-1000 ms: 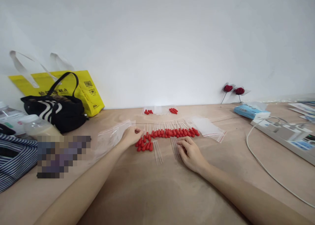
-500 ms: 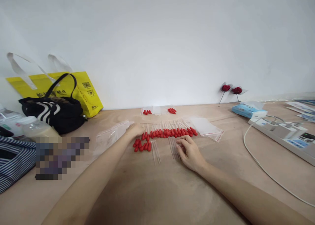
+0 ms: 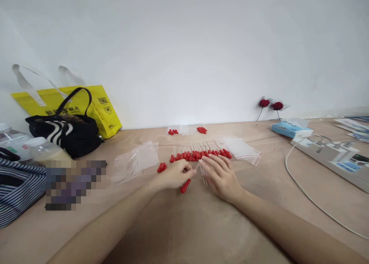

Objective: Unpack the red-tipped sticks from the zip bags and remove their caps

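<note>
My left hand (image 3: 177, 174) is closed in a pinch low over the table. A red rubber bulb (image 3: 186, 186) sticks out below its fingers, narrow end toward the fingertips, apparently a dropper in its grip. My right hand (image 3: 223, 177) lies with fingers stretched out over several clear glass tubes (image 3: 204, 178), touching or just above them. Beyond both hands runs a row of droppers with red bulbs (image 3: 196, 155), bulbs toward me and thin tubes pointing away. A small cluster of loose red bulbs (image 3: 162, 167) sits left of my left hand.
Clear zip bags lie left (image 3: 135, 160) and right (image 3: 243, 148) of the row. Another bag (image 3: 184, 130) with red-bulbed droppers is against the wall. A black bag (image 3: 63, 133), yellow bag (image 3: 108, 117) and bottles stand left; tissues (image 3: 291, 129), a power strip (image 3: 331, 160) and cable right.
My left hand has come from the row's left end toward me and right, with a red bulb now below it. Fewer loose bulbs show. My right hand's fingers have straightened over the tubes.
</note>
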A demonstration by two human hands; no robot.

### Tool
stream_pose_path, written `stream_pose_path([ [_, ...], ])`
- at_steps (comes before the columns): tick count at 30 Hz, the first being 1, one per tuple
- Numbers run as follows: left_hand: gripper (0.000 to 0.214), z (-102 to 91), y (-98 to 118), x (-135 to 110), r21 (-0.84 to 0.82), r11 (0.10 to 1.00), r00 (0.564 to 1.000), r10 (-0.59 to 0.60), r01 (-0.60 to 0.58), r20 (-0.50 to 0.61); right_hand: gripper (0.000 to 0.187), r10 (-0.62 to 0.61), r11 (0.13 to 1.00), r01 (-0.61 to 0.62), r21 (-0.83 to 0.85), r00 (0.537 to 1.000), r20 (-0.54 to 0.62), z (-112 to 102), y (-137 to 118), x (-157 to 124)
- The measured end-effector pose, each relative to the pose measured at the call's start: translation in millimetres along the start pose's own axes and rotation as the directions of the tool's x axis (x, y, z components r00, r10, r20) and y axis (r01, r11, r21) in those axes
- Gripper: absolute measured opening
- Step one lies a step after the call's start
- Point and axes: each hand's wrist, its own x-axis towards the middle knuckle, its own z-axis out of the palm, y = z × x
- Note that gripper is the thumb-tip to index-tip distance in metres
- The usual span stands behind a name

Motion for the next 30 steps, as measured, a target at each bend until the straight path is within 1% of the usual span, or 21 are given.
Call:
stream_pose_path([
  [1,0.023,4.6,2.2,-1.0,0.059,0.995,0.997,0.079,-0.078,-0.018,0.037,-0.038,0.999,0.039,-0.026,0.999,0.016,-0.5,-0.5,0.6],
  [3,0.019,10.4,5.5,-1.4,0.182,0.962,0.976,0.214,-0.204,-0.038,0.034,-0.096,0.994,0.098,-0.056,0.995,0.036,-0.3,-0.4,1.2],
  [5,0.017,12.6,8.0,-1.8,0.282,0.914,0.948,0.315,-0.291,-0.04,0.028,-0.133,0.989,0.135,-0.063,0.991,0.032,0.8,0.7,1.5],
  [7,0.016,12.4,10.0,-4.1,0.366,0.872,0.93,0.366,-0.327,-0.043,0.022,-0.155,0.986,0.156,-0.062,0.988,0.018,1.7,2.0,1.6],
  [9,0.016,10.6,10.6,-9.0,0.432,0.837,0.916,0.396,-0.335,-0.058,0.02,-0.166,0.984,0.167,-0.062,0.986,0.014,1.6,3.3,1.5],
  [13,0.016,6.6,3.5,-22.4,0.533,0.775,0.874,0.47,-0.339,-0.126,0.02,-0.135,0.986,0.136,-0.101,0.991,0.013,-0.7,4.9,0.4],
  [15,0.015,7.8,-4.0,-27.5,0.579,0.736,0.831,0.53,-0.35,-0.172,0.02,-0.128,0.983,0.128,-0.128,0.992,0.008,-1.6,4.8,-0.3],
  [19,0.016,17.2,-18.0,-32.7,0.676,0.631,0.69,0.681,-0.381,-0.246,0.022,-0.172,0.977,0.171,-0.123,0.985,0.007,-0.3,2.7,-0.8],
  [20,0.018,19.6,-19.9,-33.4,0.695,0.608,0.661,0.706,-0.384,-0.253,0.023,-0.179,0.977,0.18,-0.111,0.984,0.022,0.6,2.1,-0.7],
  [21,0.018,21.5,-21.1,-33.9,0.709,0.59,0.641,0.724,-0.385,-0.254,0.025,-0.186,0.977,0.189,-0.095,0.982,0.044,1.7,1.6,-0.5],
  [22,0.019,22.8,-21.8,-34.3,0.718,0.579,0.63,0.734,-0.385,-0.254,0.026,-0.193,0.977,0.197,-0.076,0.979,0.065,2.9,1.2,-0.3],
  [24,0.019,24.0,-22.0,-34.8,0.724,0.574,0.622,0.739,-0.382,-0.258,0.028,-0.207,0.977,0.21,-0.038,0.975,0.085,5.4,0.5,0.1],
  [30,0.018,27.7,-22.3,-31.6,0.709,0.604,0.62,0.725,-0.364,-0.299,0.029,-0.215,0.976,0.215,0.015,0.976,0.03,10.7,-0.8,-0.5],
])
